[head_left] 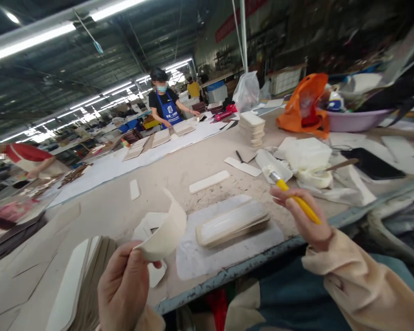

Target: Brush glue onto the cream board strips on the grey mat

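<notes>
The head view looks down a long workbench [200, 161] in a workshop; the left hand [124, 285] is raised near the bench edge with thumb and fingers pinched on a curved strip of pale material [165, 230], which bends upward like a cupped band clear of the table; the right hand [305, 216] is closed around a yellow-handled brush [290, 191], its metal ferrule and bristles pointing up and away toward a white plastic sheet [272, 163]. The two hands are well apart, one to each side of a stack of flat oblong pieces [232, 223] lying on a white mat [227, 248] between them; a second pile of similar pieces [86, 280] sits at the left, just beside the left hand. A tub of white paste [313, 177] with a stick standing in it is near the brush tip, and the brush head looks to lie beside it rather than in it; whether the bristles are loaded cannot be told. By judgement the step in hand is coating: a piece is picked up and held ready while the brush is at the paste. The next move would call for bringing brush and strip together, the strip held steady with its inner face open to the bristles, and fingers kept off the wetted side. Further off, a person in a blue apron [167, 108] works at the same bench.
</notes>
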{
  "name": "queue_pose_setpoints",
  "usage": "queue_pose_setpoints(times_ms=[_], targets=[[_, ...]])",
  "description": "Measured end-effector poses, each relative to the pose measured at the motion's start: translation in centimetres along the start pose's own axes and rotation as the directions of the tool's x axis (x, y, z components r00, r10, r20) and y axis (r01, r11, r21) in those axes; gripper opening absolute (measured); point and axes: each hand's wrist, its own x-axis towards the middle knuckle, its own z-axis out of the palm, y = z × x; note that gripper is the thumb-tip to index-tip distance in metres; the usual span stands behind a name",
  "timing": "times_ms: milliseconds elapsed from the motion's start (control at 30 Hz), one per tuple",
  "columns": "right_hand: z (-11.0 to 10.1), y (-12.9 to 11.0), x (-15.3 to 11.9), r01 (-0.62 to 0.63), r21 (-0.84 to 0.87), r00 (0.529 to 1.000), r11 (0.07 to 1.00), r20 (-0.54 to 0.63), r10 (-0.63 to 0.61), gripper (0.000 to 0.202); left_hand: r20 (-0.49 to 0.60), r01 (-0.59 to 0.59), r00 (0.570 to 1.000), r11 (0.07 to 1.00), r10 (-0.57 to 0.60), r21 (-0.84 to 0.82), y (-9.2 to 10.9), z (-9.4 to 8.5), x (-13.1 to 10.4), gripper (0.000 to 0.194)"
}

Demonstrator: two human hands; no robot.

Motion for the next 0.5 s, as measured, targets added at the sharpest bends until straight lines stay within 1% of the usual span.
queue_pose_setpoints(times_ms=[33, 100, 167, 200, 300, 367, 433, 500], targets=[[0.4, 0.1, -0.1, -0.024, 0.025, 0.999, 0.999, 0.034, 0.024, 0.025, 0.045, 0.044, 0.998, 0.995, -0.04, -0.086, 0.1, 1.5, 0.1, 0.02], [0.8, 0.2, -0.2, -0.079, 0.101, 0.994, 0.992, 0.083, 0.071, 0.028, 0.116, 0.158, 0.983, 0.972, -0.14, -0.172, -0.6, 4.1, 0.3, 0.025], [1.0, 0.2, -0.2, -0.13, 0.182, 0.988, 0.975, 0.107, 0.112, 0.032, 0.178, 0.283, 0.951, 0.942, -0.252, -0.18, -1.9, 6.1, 0.3, 0.028], [1.0, 0.2, -0.1, -0.151, 0.2, 0.986, 0.968, 0.1, 0.133, 0.033, 0.214, 0.338, 0.93, 0.925, -0.3, -0.172, -2.6, 6.7, 0.2, 0.029], [0.9, 0.2, 0.1, -0.165, 0.163, 0.986, 0.973, 0.017, 0.164, 0.039, 0.325, 0.473, 0.853, 0.868, -0.409, -0.151, -4.6, 7.9, -0.1, 0.032], [0.9, 0.3, 0.2, -0.182, 0.112, 0.983, 0.977, -0.006, 0.184, 0.044, 0.35, 0.518, 0.822, 0.845, -0.449, -0.133, -5.4, 8.3, -0.3, 0.034], [0.9, 0.3, 0.4, -0.237, 0.077, 0.971, 0.968, 0.019, 0.236, 0.047, 0.352, 0.524, 0.811, 0.848, -0.467, -0.082, -5.8, 8.4, -0.3, 0.035], [0.9, 0.3, 0.6, -0.256, 0.012, 0.967, 0.967, 0.017, 0.256, 0.048, 0.355, 0.484, 0.816, 0.875, -0.457, 0.014, -6.1, 8.4, 0.1, 0.033]])
